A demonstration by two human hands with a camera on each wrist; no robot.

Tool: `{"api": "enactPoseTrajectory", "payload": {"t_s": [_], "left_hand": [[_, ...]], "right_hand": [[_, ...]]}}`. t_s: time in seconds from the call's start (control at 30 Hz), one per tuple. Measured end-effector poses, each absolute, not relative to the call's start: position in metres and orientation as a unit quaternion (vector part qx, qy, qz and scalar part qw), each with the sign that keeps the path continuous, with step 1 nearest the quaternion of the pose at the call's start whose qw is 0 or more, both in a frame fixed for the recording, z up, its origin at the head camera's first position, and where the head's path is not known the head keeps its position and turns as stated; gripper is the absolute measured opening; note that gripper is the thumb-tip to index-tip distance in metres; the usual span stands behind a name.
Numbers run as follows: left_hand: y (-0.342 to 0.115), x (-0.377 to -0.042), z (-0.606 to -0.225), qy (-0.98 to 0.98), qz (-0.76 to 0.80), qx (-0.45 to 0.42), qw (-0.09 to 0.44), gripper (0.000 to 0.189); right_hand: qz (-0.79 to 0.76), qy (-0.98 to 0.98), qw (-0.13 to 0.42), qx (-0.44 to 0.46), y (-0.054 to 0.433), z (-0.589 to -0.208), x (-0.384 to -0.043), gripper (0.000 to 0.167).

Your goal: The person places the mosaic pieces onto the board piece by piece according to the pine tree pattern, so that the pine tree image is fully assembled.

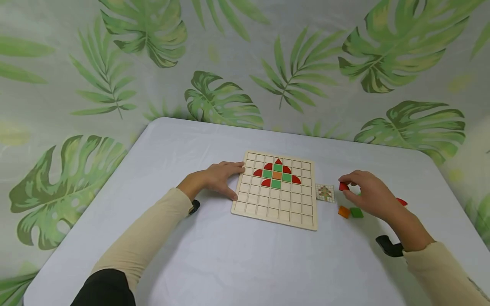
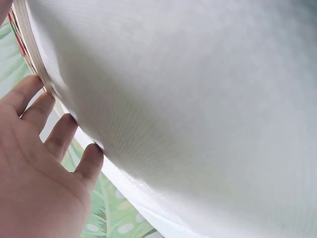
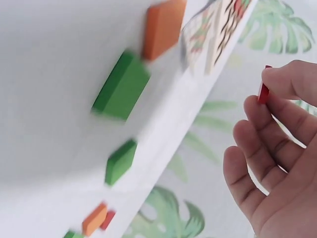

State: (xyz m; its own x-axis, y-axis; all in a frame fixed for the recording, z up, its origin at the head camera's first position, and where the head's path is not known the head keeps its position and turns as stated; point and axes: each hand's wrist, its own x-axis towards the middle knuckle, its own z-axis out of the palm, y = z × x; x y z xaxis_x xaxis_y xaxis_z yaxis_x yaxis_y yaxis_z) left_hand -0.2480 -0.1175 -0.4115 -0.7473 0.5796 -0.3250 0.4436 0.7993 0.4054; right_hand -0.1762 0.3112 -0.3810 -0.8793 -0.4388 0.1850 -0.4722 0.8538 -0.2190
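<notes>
A wooden grid board [image 1: 275,208] lies on the table, with red, green and orange tiles set in its upper middle cells. At the board's left edge rests my left hand [image 1: 223,176], fingers and thumb spread apart; the left wrist view shows its fingertips [image 2: 90,158] by that edge. To the right of the board, my right hand [image 1: 369,193] pinches a small red tile [image 3: 264,89] between thumb and finger, raised off the table. Beneath and around that hand lie an orange tile [image 1: 343,211] and a green tile [image 1: 357,212].
A small pattern card [image 1: 325,193] lies against the board's right side. Another red piece [image 1: 402,202] shows partly behind the right wrist. Further loose pieces, among them a green tile [image 3: 121,161], appear in the right wrist view. White cloth covers the table [image 1: 229,263].
</notes>
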Motion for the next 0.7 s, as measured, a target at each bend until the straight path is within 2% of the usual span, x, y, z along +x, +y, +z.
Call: {"api": "enactPoseTrajectory", "payload": {"t_s": [0.37,0.53,0.7], "left_hand": [[-0.117,-0.246,-0.409,0.923,0.157,0.271,0.222,0.094],[-0.117,-0.245,-0.407,0.922,0.163,0.27,0.224,0.094],[-0.117,-0.246,-0.409,0.922,0.162,0.272,0.222,0.095]], "right_hand": [[0.168,-0.953,-0.008,0.252,0.243,-0.388,-0.179,0.025],[0.152,-0.946,0.0,0.285,0.221,-0.393,-0.181,0.021],[0.137,-0.952,0.003,0.274,0.21,-0.392,-0.188,0.024]]}}
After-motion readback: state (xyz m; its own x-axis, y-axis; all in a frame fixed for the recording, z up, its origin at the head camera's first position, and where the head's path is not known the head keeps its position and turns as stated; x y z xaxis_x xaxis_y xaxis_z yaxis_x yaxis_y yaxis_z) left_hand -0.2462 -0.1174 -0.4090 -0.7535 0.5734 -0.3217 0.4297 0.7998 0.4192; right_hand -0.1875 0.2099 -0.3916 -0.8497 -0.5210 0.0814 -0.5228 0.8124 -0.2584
